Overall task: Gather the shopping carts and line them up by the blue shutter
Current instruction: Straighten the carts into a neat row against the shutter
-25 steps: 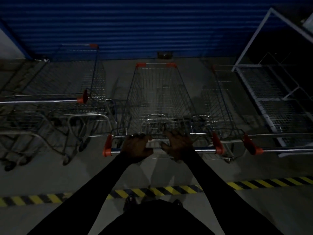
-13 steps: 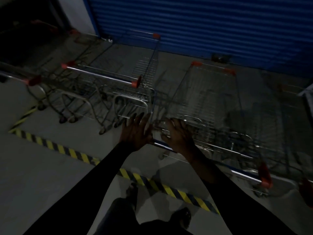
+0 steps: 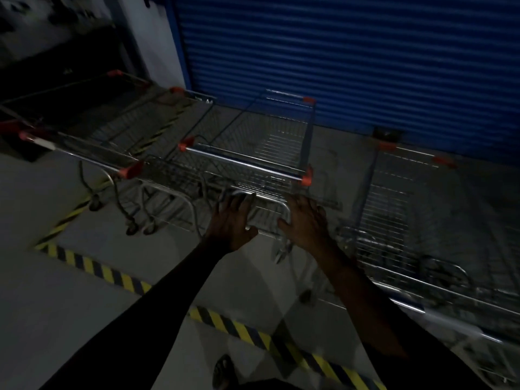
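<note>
Let go of the right-hand cart (image 3: 408, 220), gripped with both hands a second ago. Opened the left hand (image 3: 232, 220) first, then the right hand (image 3: 305, 220); fingers now spread, both held near the next cart (image 3: 270, 142) to the left. Swung leftward, bringing further carts (image 3: 112, 128) into view at far left.

The person wears black long sleeves (image 3: 146, 319) and a dark shoe (image 3: 223, 370).

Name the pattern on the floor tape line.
The floor tape has yellow and black diagonal stripes, seen best in the head view.
</note>
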The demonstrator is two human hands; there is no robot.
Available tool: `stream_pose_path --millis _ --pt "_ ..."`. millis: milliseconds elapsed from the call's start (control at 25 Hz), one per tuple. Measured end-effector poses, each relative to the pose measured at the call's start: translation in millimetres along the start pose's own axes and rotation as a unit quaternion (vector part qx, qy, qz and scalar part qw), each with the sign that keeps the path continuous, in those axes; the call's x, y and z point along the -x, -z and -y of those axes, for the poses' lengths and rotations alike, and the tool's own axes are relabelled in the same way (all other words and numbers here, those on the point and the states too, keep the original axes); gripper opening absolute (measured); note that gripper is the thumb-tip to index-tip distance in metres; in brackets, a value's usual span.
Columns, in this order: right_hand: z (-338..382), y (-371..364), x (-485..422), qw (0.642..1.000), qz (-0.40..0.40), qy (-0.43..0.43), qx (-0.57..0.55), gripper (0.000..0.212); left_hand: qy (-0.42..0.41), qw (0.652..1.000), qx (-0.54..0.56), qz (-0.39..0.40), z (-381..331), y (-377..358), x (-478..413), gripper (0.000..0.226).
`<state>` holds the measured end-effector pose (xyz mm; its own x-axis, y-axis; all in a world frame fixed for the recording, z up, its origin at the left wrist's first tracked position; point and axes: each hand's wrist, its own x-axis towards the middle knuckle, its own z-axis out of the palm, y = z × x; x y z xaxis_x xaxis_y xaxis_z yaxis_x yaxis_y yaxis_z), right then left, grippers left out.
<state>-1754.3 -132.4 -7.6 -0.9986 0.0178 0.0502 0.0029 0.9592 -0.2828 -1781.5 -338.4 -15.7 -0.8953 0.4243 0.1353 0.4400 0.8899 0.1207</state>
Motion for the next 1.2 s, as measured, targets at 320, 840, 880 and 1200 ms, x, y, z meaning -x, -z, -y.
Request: stream_pose_path --millis 320,840,880,1200 --pt "37 -17 -69 1.000 -0.016 -0.021 0.017 0.079 -0.002 0.994 0.009 0.105 81 8 -80 0.088" --pt "2 -69 -231 0.997 0.070 -0.029 0.021 0.038 -0.072 0.959 -0.182 0.206 159 -41 -240 0.064" --pt "-2 -73 -233 0.997 0.049 -0.030 0.042 0.032 -0.056 0.955 -0.182 0.227 159 -40 -249 0.053" --pt "-39 -88 -285 0.994 -0.025 -0.049 0.095 0.015 -0.055 0.939 -0.137 0.310 156 -49 -335 0.036"
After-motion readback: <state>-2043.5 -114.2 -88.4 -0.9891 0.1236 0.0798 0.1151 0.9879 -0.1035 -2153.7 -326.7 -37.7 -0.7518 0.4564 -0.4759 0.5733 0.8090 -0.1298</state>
